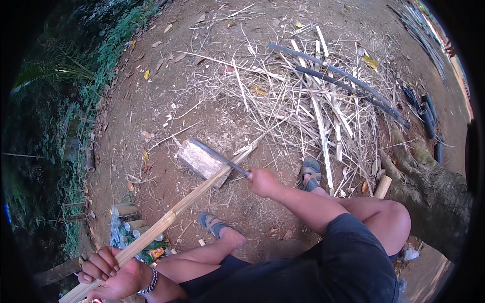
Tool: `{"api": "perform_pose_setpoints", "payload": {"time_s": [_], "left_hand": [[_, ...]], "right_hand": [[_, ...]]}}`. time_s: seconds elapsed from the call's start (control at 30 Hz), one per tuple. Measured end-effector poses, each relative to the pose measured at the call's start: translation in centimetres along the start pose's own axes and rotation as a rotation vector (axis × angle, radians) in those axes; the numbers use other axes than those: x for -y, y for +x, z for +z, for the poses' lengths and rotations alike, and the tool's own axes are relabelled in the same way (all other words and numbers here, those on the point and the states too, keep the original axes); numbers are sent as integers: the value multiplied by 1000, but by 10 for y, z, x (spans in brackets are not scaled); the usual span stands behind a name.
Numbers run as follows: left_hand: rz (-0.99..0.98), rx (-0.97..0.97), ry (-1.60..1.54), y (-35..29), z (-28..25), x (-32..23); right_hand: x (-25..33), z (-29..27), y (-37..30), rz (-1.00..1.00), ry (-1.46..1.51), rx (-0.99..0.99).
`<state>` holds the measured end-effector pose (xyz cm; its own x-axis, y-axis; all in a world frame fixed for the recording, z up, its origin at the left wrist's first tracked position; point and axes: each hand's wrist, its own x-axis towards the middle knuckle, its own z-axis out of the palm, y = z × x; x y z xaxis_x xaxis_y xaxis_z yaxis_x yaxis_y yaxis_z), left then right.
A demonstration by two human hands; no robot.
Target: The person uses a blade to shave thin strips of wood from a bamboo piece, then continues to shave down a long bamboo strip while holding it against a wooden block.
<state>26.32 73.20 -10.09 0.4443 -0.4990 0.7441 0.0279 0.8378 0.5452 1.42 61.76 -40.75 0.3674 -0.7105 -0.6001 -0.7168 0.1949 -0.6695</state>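
Note:
My left hand (118,278) is closed round the near end of a long pale bamboo pole (194,196), its palm turned partly upward. The pole slants away to the right, with a node partway along and a split, splintered far end. My right hand (263,183) grips a long dark knife (214,154); the handle is mostly hidden in the fist. Its blade points up and left, lying across the pole's far part over a wooden block (198,160) on the ground. I cannot tell how deep the edge sits in the bamboo.
Shavings and bamboo strips (319,118) pile up ahead on the right, with dark poles (348,83) across them. A tree trunk (429,202) stands at right. Plastic bottles (151,252) lie near my left arm. Green plants (108,55) border the left. My sandalled feet flank the block.

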Motion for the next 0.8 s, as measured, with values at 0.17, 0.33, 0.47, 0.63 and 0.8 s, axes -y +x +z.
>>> {"api": "perform_pose_setpoints", "payload": {"time_s": [0.17,0.33,0.47,0.63,0.8], "left_hand": [[-68,-1,-25,16,-5,9],[-75,27,-16,20,-17,8],[-66,30,-51,23,-17,12],[-77,7,-39,29,-20,17],[-69,-124,105,33,-45,20]], "right_hand": [[-48,16,8,-147,-42,-131],[-176,44,67,281,-26,-197],[-117,28,42,193,-19,-239],[-183,34,85,309,-117,-123],[-160,26,81,360,367,68]]}}
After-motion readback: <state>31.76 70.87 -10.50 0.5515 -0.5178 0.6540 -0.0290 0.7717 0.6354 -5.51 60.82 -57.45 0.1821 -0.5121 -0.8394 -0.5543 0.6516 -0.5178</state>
